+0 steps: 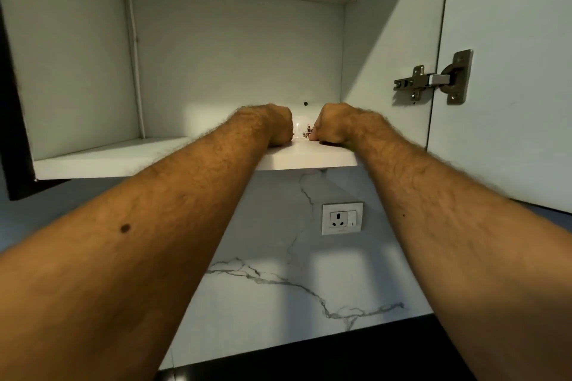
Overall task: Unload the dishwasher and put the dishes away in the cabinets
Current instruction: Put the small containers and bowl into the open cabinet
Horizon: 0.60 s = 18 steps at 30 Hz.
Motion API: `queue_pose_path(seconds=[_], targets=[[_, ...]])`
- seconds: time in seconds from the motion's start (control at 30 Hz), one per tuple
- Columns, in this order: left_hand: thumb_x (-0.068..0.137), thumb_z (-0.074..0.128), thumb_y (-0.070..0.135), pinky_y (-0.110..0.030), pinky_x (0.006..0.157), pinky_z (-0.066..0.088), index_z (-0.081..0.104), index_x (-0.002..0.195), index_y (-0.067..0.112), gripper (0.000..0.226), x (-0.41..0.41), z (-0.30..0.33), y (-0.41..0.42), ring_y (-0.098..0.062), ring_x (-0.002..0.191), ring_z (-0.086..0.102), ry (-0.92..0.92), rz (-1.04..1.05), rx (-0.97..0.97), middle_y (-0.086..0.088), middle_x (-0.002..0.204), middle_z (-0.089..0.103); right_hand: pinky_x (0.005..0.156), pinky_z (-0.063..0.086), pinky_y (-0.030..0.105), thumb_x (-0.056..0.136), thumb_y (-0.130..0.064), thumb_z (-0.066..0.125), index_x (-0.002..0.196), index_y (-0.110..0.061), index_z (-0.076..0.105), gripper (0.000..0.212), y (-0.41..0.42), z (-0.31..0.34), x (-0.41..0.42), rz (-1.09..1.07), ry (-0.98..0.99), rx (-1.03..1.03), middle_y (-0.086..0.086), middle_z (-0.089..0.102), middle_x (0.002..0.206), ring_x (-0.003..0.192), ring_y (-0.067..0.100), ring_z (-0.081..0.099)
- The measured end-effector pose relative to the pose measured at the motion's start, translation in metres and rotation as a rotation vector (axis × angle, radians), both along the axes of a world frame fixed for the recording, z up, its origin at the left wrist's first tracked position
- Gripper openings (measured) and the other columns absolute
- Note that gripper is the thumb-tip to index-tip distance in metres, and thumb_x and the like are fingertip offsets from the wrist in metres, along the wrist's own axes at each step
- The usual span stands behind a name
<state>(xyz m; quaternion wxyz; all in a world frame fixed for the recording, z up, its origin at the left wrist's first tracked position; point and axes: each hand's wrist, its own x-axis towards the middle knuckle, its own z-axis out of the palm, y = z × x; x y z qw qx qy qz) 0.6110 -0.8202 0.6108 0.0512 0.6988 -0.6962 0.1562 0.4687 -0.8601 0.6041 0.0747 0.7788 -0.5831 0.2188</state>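
White cabinet [216, 56] fills most of my view: an open wall cupboard seen from below, its door [510, 71] swung to the right on a metal hinge [433, 80]. Beneath it runs a marble-patterned wall [278, 288] with a white socket [342, 218]. Both bare forearms reach up and forward onto the cupboard's bottom shelf [123, 161].

On that shelf, between the two hands, sits a small white dish [302, 130] with a dark leaf motif, possibly a cup or bowl; too little shows for me to say which. My left hand [277, 127] and right hand [332, 125] flank it, fingers curled in toward it. They look to be grasping its sides, though the fingertips are hidden and I cannot tell whether they have let go.

I judge this one dish is just arriving at its place. No other dishes show on the shelf. I cannot see the dishwasher, so how much remains is unknown.
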Motion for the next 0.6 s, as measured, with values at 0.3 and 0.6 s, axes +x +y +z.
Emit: queue_pose_path(seconds=[0.3, 0.6], targets=[[0.094, 0.054, 0.022, -0.036, 0.09, 0.05, 0.062, 0.122, 0.012, 0.031, 0.001, -0.015, 0.043, -0.029, 0.103, 0.057, 0.137, -0.009, -0.175, -0.012, 0.123, 0.059, 0.088, 0.048, 0.035, 0.093, -0.017, 0.06, 0.123, -0.008, 0.058, 0.032, 0.056, -0.007, 0.001, -0.071, 0.022, -0.123, 0.012, 0.058, 0.122, 0.108, 0.028, 0.058], [0.089, 0.051, 0.015, -0.043, 0.094, 0.051, 0.067, 0.117, 0.017, 0.032, 0.004, -0.024, 0.074, -0.029, 0.106, 0.057, 0.325, -0.111, -0.342, -0.01, 0.119, 0.061, 0.077, 0.046, 0.026, 0.093, -0.025, 0.063, 0.112, -0.006, 0.067, 0.027, 0.099, -0.032, -0.01, -0.116, -0.338, -0.19, 0.009, 0.064, 0.111, 0.088, 0.02, 0.053]])
